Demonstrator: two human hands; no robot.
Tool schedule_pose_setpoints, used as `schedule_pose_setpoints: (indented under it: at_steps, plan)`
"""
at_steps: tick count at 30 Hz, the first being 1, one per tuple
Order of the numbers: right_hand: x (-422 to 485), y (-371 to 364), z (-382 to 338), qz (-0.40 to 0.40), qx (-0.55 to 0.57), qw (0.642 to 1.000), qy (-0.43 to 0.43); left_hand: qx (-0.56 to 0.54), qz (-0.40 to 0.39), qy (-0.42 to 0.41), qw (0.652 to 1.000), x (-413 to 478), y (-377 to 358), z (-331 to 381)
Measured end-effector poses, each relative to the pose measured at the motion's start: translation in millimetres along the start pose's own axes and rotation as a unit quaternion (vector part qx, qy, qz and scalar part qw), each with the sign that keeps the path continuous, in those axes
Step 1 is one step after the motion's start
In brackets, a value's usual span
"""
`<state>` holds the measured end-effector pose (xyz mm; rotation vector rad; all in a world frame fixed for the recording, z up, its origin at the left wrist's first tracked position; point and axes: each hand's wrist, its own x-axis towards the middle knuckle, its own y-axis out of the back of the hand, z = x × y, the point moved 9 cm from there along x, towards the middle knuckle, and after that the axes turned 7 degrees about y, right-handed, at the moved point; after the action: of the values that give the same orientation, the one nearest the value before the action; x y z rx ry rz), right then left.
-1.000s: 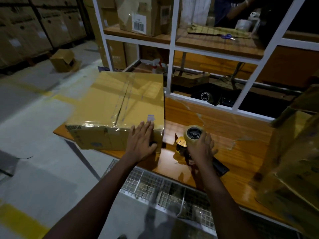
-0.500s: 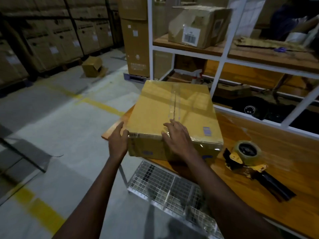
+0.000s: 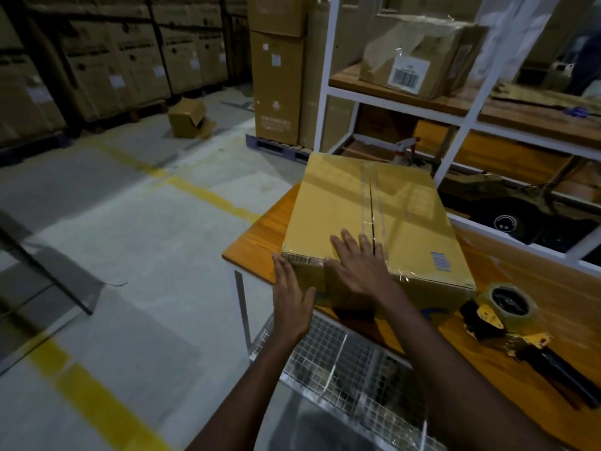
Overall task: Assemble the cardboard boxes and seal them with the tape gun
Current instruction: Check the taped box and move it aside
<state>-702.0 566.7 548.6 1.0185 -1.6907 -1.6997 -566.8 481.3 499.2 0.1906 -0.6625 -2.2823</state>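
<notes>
A closed cardboard box (image 3: 341, 206) lies on the left end of the wooden table (image 3: 253, 245), with clear tape along its top seam. My right hand (image 3: 361, 265) rests flat on the box's near top edge, fingers spread. My left hand (image 3: 291, 294) is at the box's near left corner, fingers apart, touching or almost touching its side. The tape gun (image 3: 514, 320), black and yellow with a roll of clear tape, lies on the table to the right of the box, with no hand on it.
A wire mesh basket (image 3: 341, 362) hangs under the table's near edge. A white shelf frame (image 3: 468, 92) behind the table holds a labelled carton (image 3: 419, 53). Stacked cartons (image 3: 276, 76) stand on a pallet, and an open box (image 3: 188, 118) lies on the concrete floor.
My right hand let go of the tape gun and moved onto the box top. My left hand shifted from the box's front to its left corner. The view swung left.
</notes>
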Motion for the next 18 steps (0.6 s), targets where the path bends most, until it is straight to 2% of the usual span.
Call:
schedule_pose_setpoints:
  at_steps: [3, 6, 7, 9, 12, 15, 18]
  plan:
    - [0.9, -0.1, 0.2, -0.001, -0.01, 1.0, -0.003, 0.06, -0.012, -0.022, 0.998, -2.7, 1.5, -0.1]
    - [0.9, -0.7, -0.1, 0.0, -0.007, 1.0, -0.005, 0.143, 0.005, -0.047, 0.989, -9.7, 2.9, -1.9]
    - [0.6, -0.8, -0.2, 0.001, -0.006, 1.0, -0.005, 0.141, 0.013, -0.048, 0.989, -10.5, 3.8, -3.1]
    - [0.3, -0.9, 0.5, 0.003, -0.003, 1.0, -0.005, 0.071, 0.046, -0.039, 0.996, -9.4, 9.7, -4.4]
    - [0.4, -1.3, 1.2, 0.004, -0.003, 1.0, -0.008, -0.059, 0.094, 0.015, 0.994, -4.7, 18.0, -11.9]
    - [-0.9, 0.7, 0.2, 0.008, -0.003, 1.0, -0.008, -0.203, 0.119, 0.088, 0.968, 2.7, 23.1, -18.9]
    - [-1.4, 2.0, -0.8, 0.013, -0.001, 1.0, -0.008, -0.289, 0.134, 0.162, 0.934, 5.3, 31.9, -13.0]
